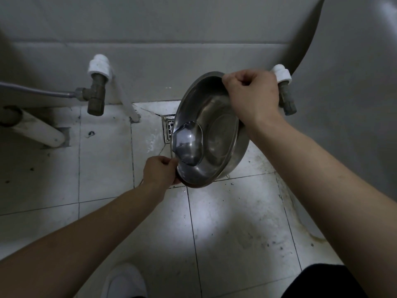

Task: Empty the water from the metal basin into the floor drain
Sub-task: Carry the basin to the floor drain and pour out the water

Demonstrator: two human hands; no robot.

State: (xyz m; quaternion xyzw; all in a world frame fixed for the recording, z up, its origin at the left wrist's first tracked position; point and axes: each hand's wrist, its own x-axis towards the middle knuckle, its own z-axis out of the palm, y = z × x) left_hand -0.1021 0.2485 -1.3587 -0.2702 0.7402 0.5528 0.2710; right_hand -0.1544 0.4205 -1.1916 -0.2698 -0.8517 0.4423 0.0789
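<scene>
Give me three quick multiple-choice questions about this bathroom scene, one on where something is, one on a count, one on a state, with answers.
1. Where is the floor drain?
A. just behind the basin's lowered left rim
B. beside the shoe
C. on the wall

2. How many hands grip the metal basin?
A. none
B. one
C. two

3. How does the basin sit?
A. flat on the floor
B. tilted, water pooled at the low side
C. upside down

Answers:
1 A, the grate peeks out past that rim.
2 C, the left hand takes the near rim and the right hand the far rim.
3 B, the water gathers by the left edge.
</scene>
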